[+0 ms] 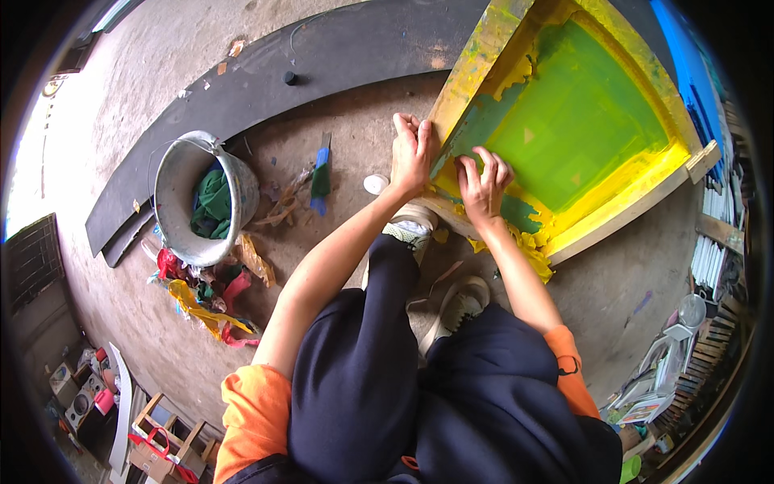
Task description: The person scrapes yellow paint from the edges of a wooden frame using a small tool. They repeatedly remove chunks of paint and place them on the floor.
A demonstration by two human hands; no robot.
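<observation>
A large wooden screen-printing frame [476,60], coated in yellow with a green mesh panel [564,121], lies tilted on the dirt floor ahead of me. My left hand [413,153] grips the frame's near left rail, fingers wrapped over its edge. My right hand [482,184] presses on the mesh near the bottom corner, fingers bent as if picking at peeling yellow tape [532,246]. I crouch, my knees in dark trousers and pale shoes [459,302] below.
A metal bucket [181,173] holding green cloth stands at left, with coloured rags [201,302] beside it. A blue-green scraper [321,177] and a small white cap [375,184] lie on the floor. A dark curved board [339,44] runs behind. Clutter lines the right edge.
</observation>
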